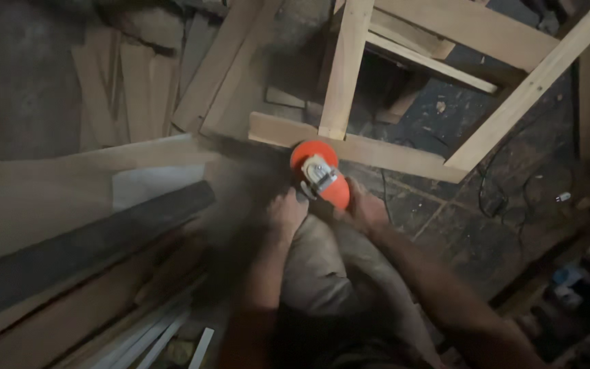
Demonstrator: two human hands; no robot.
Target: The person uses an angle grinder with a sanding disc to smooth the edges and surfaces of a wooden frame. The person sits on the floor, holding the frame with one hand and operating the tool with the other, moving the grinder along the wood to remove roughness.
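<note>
An orange angle grinder (319,173) with a metal gear head is pressed against the lower rail of a pale wooden frame (367,147) that stands on the floor. My left hand (285,210) grips the grinder from the left. Around its rear body, on the right, my right hand (364,206) is wrapped. A haze of sawdust drifts left from the grinder's disc. My bent knee in beige trousers sits just below both hands.
Long planks and a dark board (83,246) lie stacked at the left. Thin white strips (158,338) rest at the bottom. More boards lean at the upper left. A black cable (500,198) trails across the dark floor at the right, near clutter at the lower right.
</note>
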